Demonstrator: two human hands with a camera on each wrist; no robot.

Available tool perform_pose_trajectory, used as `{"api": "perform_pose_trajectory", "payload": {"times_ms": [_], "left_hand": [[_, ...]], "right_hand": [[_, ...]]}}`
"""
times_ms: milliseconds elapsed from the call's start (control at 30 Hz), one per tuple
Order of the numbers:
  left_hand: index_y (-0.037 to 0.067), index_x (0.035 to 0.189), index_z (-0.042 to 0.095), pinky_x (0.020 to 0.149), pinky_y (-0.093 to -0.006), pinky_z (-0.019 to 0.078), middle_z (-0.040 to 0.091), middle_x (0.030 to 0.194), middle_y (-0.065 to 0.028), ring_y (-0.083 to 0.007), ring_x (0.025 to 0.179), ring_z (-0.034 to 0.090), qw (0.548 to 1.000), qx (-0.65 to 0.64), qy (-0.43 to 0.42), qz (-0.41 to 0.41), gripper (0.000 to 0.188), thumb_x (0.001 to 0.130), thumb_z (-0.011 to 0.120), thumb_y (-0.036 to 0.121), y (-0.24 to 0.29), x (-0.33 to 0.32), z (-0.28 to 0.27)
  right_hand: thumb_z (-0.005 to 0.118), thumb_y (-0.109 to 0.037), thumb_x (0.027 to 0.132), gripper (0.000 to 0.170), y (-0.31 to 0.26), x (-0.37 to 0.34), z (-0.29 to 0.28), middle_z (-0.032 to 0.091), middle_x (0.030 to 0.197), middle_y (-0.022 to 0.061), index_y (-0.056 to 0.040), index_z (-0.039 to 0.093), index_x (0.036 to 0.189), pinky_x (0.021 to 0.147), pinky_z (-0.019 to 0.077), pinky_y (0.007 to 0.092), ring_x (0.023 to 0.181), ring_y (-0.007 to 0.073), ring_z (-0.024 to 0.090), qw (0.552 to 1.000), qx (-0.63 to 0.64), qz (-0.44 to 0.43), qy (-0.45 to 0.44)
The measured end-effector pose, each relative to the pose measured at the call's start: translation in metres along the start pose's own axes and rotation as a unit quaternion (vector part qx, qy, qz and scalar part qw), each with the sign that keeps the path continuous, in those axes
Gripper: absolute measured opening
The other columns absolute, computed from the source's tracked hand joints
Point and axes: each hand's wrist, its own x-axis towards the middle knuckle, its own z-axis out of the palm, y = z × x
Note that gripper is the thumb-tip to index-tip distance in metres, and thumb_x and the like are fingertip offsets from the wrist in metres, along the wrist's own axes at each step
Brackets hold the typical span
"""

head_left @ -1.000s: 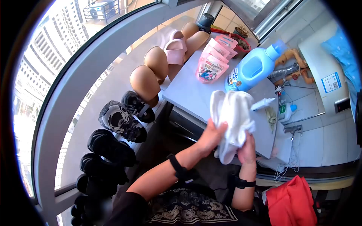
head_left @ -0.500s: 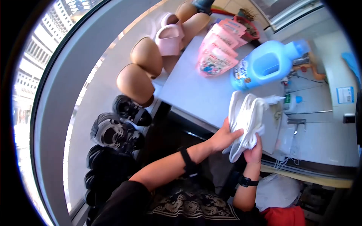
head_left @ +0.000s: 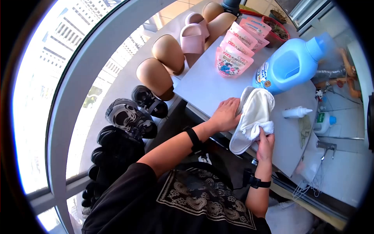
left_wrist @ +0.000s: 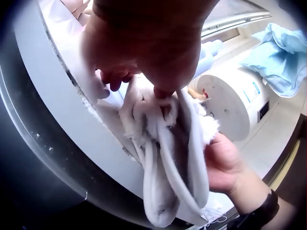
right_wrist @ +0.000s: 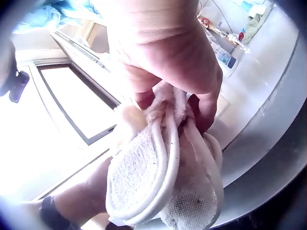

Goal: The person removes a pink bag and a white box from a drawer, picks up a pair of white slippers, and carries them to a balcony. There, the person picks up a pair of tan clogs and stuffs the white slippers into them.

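Note:
In the head view a bundle of white cloth slippers (head_left: 255, 113) is held over the front of the grey-topped cabinet. My left hand (head_left: 226, 115) grips its left side, and in the left wrist view that thumb (left_wrist: 164, 92) presses at the fluffy part. From the lower right, my right hand (head_left: 266, 145) pinches the fluffy strap area. Close up in the right wrist view, the slippers (right_wrist: 134, 175) hang together below the right hand (right_wrist: 168, 62), showing pale soles with white piped edges.
The cabinet top (head_left: 202, 87) bears pink refill pouches (head_left: 233, 60), a blue detergent bottle (head_left: 286, 66) and a small white bottle (head_left: 297, 112). Along the window ledge stand tan slippers (head_left: 156, 76), pink slides (head_left: 192, 39) and several dark shoes (head_left: 128, 117). A sink tap (head_left: 326, 146) is at right.
The slippers have turned from edge-on to show a broad face. My left hand has shifted up along their left side. The head view has swung about.

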Motion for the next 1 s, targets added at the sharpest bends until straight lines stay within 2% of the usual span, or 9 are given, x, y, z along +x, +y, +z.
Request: {"api": "perform_pose_trajectory", "payload": {"times_ms": [133, 200, 333, 567, 767, 833, 900, 933, 1000], "left_hand": [[-0.005, 0.138, 0.033, 0.115, -0.0472, 0.0202, 0.029, 0.148, -0.0264, -0.0398, 0.140, 0.023, 0.988, 0.149, -0.007, -0.045, 0.067, 0.089, 0.050, 0.037, -0.002, -0.004, 0.009], [-0.005, 0.136, 0.035, 0.114, -0.0474, 0.0212, 0.031, 0.147, -0.0262, -0.0396, 0.140, 0.024, 0.989, 0.147, 0.006, -0.035, 0.065, 0.089, 0.050, 0.038, -0.006, -0.006, 0.012], [-0.005, 0.132, 0.041, 0.112, -0.0465, 0.0266, 0.038, 0.142, -0.0246, -0.0386, 0.136, 0.032, 0.992, 0.115, 0.054, -0.025, 0.061, 0.085, 0.057, 0.031, -0.006, -0.007, 0.016], [-0.003, 0.122, 0.050, 0.107, -0.0451, 0.0333, 0.047, 0.131, -0.0253, -0.0409, 0.124, 0.043, 0.978, 0.019, 0.209, 0.000, 0.055, 0.075, 0.067, 0.019, 0.016, -0.027, 0.010], [-0.002, 0.114, 0.055, 0.103, -0.0455, 0.0353, 0.050, 0.126, -0.0233, -0.0370, 0.120, 0.047, 0.981, -0.017, 0.192, 0.019, 0.046, 0.074, 0.066, 0.018, 0.020, -0.043, -0.022], [-0.001, 0.113, 0.055, 0.102, -0.0451, 0.0359, 0.052, 0.124, -0.0211, -0.0354, 0.119, 0.047, 0.977, -0.030, 0.210, -0.008, 0.043, 0.075, 0.065, 0.017, 0.009, -0.047, -0.035], [-0.001, 0.113, 0.055, 0.102, -0.0447, 0.0359, 0.052, 0.123, -0.0203, -0.0352, 0.119, 0.048, 0.973, -0.050, 0.224, -0.035, 0.042, 0.076, 0.064, 0.017, 0.000, -0.054, -0.054], [-0.001, 0.113, 0.054, 0.102, -0.0446, 0.0360, 0.052, 0.123, -0.0200, -0.0352, 0.119, 0.047, 0.965, -0.051, 0.251, -0.049, 0.042, 0.076, 0.064, 0.016, -0.006, -0.058, -0.064], [-0.002, 0.114, 0.053, 0.102, -0.0446, 0.0362, 0.052, 0.123, -0.0194, -0.0352, 0.119, 0.047, 0.950, -0.054, 0.298, -0.072, 0.043, 0.076, 0.064, 0.015, -0.015, -0.065, -0.082]], "right_hand": [[0.064, -0.008, 0.090, 0.036, -0.005, 0.010, -0.004, 0.059, 0.114, 0.0095, 0.0032, 0.050, 0.121, 0.090, 0.0446, 0.0301, 0.102, 0.0167, 0.056, 0.992, -0.106, -0.067, -0.012], [0.066, -0.009, 0.089, 0.034, -0.005, 0.010, -0.009, 0.059, 0.108, 0.0089, 0.0040, 0.051, 0.117, 0.087, 0.0456, 0.0303, 0.097, 0.0158, 0.056, 0.978, -0.179, -0.103, -0.003], [0.064, -0.008, 0.090, 0.029, -0.005, 0.013, -0.014, 0.061, 0.104, 0.0086, 0.0041, 0.053, 0.114, 0.084, 0.0464, 0.0299, 0.093, 0.0155, 0.057, 0.972, -0.184, -0.139, -0.041], [0.056, -0.017, 0.096, 0.037, -0.011, 0.025, -0.040, 0.058, 0.120, 0.0142, 0.0064, 0.051, 0.125, 0.094, 0.0433, 0.0347, 0.105, 0.0200, 0.056, 0.982, -0.148, -0.094, -0.065], [0.060, -0.018, 0.093, 0.043, -0.038, 0.044, -0.032, 0.057, 0.123, 0.0144, 0.0057, 0.049, 0.127, 0.095, 0.0443, 0.0372, 0.106, 0.0242, 0.058, 0.983, -0.119, -0.137, -0.019], [0.056, -0.020, 0.094, 0.033, -0.062, 0.012, 0.004, 0.066, 0.102, 0.0211, 0.0084, 0.062, 0.109, 0.080, 0.0489, 0.0387, 0.090, 0.0270, 0.062, 0.904, -0.225, -0.353, -0.088], [0.057, -0.018, 0.093, 0.032, -0.067, 0.020, 0.012, 0.066, 0.105, 0.0203, 0.0104, 0.063, 0.107, 0.083, 0.0484, 0.0373, 0.095, 0.0270, 0.061, 0.933, -0.220, -0.280, -0.057], [0.052, -0.023, 0.096, 0.039, -0.068, 0.025, 0.018, 0.062, 0.115, 0.0188, 0.0071, 0.057, 0.120, 0.075, 0.0485, 0.0389, 0.083, 0.0260, 0.060, 0.913, -0.274, -0.291, -0.086], [0.053, -0.021, 0.096, 0.038, -0.060, 0.032, 0.034, 0.062, 0.116, 0.0182, 0.0067, 0.056, 0.121, 0.078, 0.0479, 0.0388, 0.086, 0.0257, 0.060, 0.909, -0.290, -0.273, -0.120]]}}
